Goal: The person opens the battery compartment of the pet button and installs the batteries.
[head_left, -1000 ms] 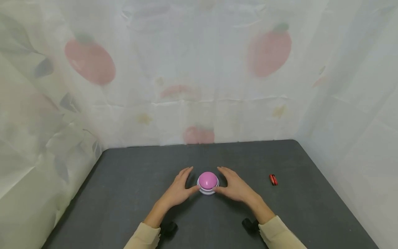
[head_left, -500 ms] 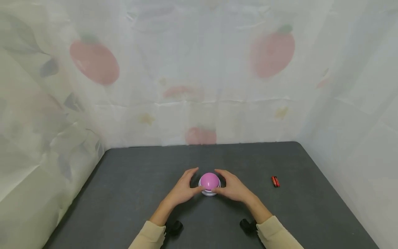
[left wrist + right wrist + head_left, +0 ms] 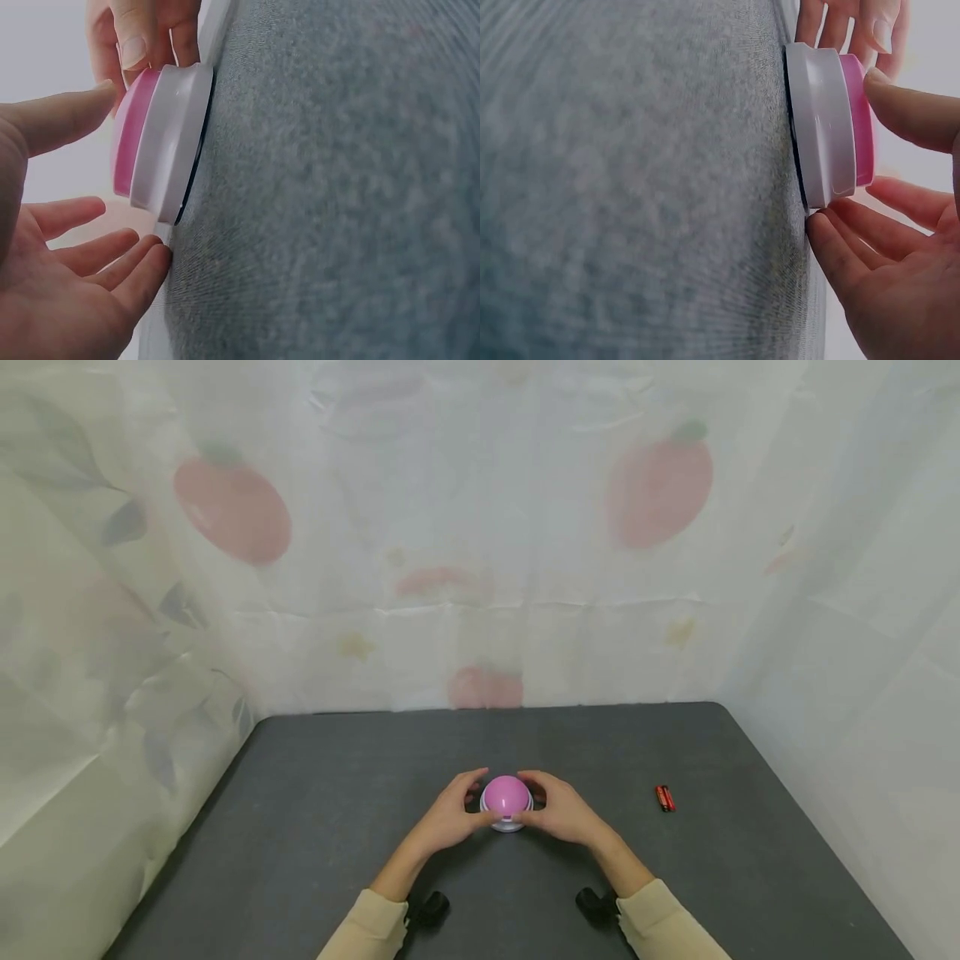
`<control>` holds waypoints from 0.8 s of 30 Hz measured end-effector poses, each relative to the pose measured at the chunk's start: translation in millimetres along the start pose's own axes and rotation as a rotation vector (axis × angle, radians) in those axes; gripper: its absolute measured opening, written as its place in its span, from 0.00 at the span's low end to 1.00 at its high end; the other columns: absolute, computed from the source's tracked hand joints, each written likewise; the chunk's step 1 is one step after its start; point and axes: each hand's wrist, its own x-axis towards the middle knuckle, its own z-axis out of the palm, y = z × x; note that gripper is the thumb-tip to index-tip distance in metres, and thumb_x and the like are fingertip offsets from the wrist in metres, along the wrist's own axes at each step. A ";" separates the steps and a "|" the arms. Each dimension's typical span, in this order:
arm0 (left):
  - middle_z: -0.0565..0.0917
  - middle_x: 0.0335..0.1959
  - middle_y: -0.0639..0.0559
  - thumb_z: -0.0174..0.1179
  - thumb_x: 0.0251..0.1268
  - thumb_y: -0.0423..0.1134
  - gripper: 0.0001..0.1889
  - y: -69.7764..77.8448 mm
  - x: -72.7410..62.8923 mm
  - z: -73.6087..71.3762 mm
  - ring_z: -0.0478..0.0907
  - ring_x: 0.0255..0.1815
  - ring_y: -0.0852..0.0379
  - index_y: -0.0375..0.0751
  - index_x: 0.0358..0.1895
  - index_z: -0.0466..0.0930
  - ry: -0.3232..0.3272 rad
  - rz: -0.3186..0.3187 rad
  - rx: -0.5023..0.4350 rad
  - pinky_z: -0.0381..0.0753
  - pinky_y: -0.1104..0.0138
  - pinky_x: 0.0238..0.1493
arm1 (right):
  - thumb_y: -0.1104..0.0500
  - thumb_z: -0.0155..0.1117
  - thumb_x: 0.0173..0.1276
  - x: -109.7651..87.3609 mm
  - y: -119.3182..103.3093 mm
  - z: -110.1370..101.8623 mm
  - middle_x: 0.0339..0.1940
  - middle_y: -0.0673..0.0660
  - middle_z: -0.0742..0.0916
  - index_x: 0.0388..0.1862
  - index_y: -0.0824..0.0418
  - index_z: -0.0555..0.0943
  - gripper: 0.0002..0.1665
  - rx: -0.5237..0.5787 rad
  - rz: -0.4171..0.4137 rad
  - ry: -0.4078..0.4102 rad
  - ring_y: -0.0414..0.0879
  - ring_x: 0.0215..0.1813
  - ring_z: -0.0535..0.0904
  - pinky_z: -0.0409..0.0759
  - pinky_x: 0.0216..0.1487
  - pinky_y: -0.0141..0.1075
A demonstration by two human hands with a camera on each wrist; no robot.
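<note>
A round push button (image 3: 506,795) with a pink dome and a white stepped base rests on the dark table in the head view. My left hand (image 3: 448,818) is at its left side and my right hand (image 3: 567,815) at its right, thumbs near the front of the dome. In the left wrist view, the left fingers (image 3: 139,274) are extended, a small gap from the white base (image 3: 176,142). In the right wrist view, the right fingertips (image 3: 832,236) are right at the base's edge, with the thumb (image 3: 911,112) beside the pink dome.
Red batteries (image 3: 665,798) lie side by side to the right on the dark table (image 3: 337,777). White curtains (image 3: 570,527) with fruit prints hang behind and along both sides. Black wrist-camera mounts (image 3: 596,906) sit near both sleeves.
Both hands have closed in toward the push button, the left moving right and the right slightly left. The head view has shifted a little. The button and batteries stay in place.
</note>
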 end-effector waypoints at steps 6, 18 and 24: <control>0.71 0.69 0.34 0.72 0.62 0.44 0.40 -3.4 2.1 3.4 0.73 0.66 0.37 0.32 0.73 0.66 -0.019 -0.016 -0.049 0.73 0.46 0.63 | 0.56 0.79 0.61 2.2 1.5 2.6 0.64 0.64 0.80 0.69 0.69 0.73 0.41 0.026 -0.007 0.000 0.57 0.60 0.81 0.79 0.58 0.51; 0.78 0.64 0.40 0.73 0.61 0.46 0.35 -6.4 4.0 5.7 0.78 0.60 0.43 0.35 0.69 0.73 -0.024 -0.032 -0.031 0.76 0.47 0.60 | 0.57 0.81 0.58 3.3 0.5 3.9 0.59 0.64 0.83 0.65 0.69 0.76 0.39 0.025 0.005 0.014 0.56 0.55 0.82 0.81 0.54 0.53; 0.78 0.63 0.40 0.73 0.61 0.45 0.34 -2.3 0.4 3.7 0.77 0.59 0.44 0.35 0.67 0.74 -0.023 -0.028 -0.091 0.77 0.48 0.58 | 0.55 0.79 0.60 0.6 -3.6 -1.5 0.59 0.62 0.83 0.66 0.67 0.77 0.38 0.054 0.010 -0.005 0.55 0.55 0.82 0.82 0.53 0.49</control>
